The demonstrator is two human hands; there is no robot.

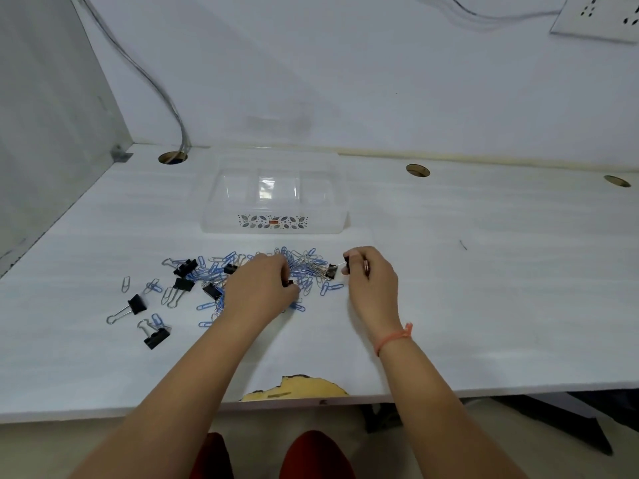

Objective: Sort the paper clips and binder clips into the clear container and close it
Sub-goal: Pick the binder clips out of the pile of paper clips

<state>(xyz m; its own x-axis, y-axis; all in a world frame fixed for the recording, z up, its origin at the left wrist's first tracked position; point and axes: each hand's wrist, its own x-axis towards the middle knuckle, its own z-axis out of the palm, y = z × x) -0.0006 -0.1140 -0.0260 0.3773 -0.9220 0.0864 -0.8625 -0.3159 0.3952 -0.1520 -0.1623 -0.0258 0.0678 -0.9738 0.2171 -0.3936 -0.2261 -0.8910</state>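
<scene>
A heap of blue and silver paper clips (304, 267) lies mid-table, mixed with several black binder clips (137, 304). Behind the heap stands the clear container (275, 193) with a patterned label on its front; its lid looks to be on. My left hand (259, 288) rests on the heap, fingers curled around a small black binder clip. My right hand (370, 274) hovers at the heap's right edge, thumb and forefinger pinched on the wire handle of a black binder clip (331, 271).
The white desk (484, 271) has three round cable holes along its back and a chipped patch at its front edge (297, 388). A cable drops into the left hole (172, 157). A grey partition stands on the left.
</scene>
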